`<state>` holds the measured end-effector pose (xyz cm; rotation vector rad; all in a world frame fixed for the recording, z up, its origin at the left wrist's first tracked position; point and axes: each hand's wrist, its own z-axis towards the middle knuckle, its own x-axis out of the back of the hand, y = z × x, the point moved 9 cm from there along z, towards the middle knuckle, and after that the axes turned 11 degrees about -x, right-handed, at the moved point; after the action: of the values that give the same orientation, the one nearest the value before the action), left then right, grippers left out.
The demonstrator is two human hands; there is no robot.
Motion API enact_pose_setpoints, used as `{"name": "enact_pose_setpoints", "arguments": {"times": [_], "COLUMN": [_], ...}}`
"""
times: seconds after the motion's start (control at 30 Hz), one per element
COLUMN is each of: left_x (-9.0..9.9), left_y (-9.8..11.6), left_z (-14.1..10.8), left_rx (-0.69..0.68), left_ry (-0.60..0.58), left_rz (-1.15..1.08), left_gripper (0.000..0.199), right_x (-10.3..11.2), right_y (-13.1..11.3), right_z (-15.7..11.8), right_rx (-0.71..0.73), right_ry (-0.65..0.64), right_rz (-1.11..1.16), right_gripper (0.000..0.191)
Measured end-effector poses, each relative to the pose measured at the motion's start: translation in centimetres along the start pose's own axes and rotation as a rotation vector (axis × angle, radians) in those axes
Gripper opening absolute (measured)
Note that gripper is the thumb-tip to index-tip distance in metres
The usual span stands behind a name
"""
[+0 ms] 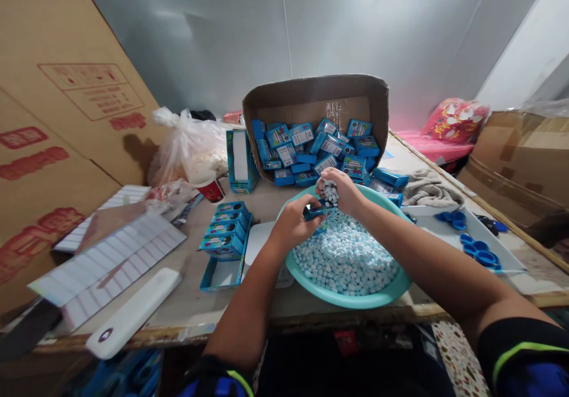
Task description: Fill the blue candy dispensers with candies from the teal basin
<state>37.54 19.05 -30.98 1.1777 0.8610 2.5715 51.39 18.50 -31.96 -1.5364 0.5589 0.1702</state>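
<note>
My left hand (296, 224) is gripping a small blue box (320, 226), fingers and thumb on its sides. I hold it over the far left part of a turquoise basin (355, 301). My right hand (345, 191) is curled around a fistful of small white and pale blue pieces (331, 194), just to the far right of the blue box. I cannot tell whether the fistful touches the box, or whether anything is inside it.

More of the same pieces lie heaped in the basin beneath my 2 hands. To the left, a blue tray (222, 277) holds a row of blue boxes (226, 231) at its far end, its near end bare. On the far side, 1 cardboard carton (311, 89) lies open toward me with many blue packs (331, 145) piled in it. To the right, a white tray (433, 225) holds blue plastic parts (480, 253), near a grey cloth (429, 191).
</note>
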Motion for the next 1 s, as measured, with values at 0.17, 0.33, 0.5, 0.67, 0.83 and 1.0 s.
{"name": "enact_pose_setpoints", "arguments": {"times": [0.17,0.33,0.5,0.67,0.83,1.0], "left_x": [-0.1,0.0,-0.3,-0.4,-0.4,-0.2], "left_y": [0.1,-0.3,-1.3,-2.4,-2.5,-2.4], "left_z": [0.1,0.1,0.1,-0.1,0.1,0.1], "left_rx": [0.007,0.05,0.102,0.169,0.158,0.143], "left_ry": [0.001,-0.001,0.007,0.06,0.061,0.072], "left_rz": [0.003,-0.042,-0.154,-0.254,-0.252,-0.239], "left_gripper": [0.02,0.023,0.029,0.038,0.035,0.035], "right_x": [0.2,0.1,-0.2,-0.5,-0.5,-0.6], "right_y": [0.0,-0.2,-0.7,-1.3,-1.3,-1.4], "right_z": [0.0,0.0,-0.3,-0.3,-0.3,-0.3], "right_rx": [0.036,0.043,0.061,0.091,0.096,0.108], "right_ry": [0.018,0.019,0.005,-0.026,-0.032,-0.034], "right_rz": [-0.019,0.008,-0.008,-0.003,-0.001,-0.023], "right_gripper": [0.033,0.031,0.027,0.026,0.028,0.029]}}
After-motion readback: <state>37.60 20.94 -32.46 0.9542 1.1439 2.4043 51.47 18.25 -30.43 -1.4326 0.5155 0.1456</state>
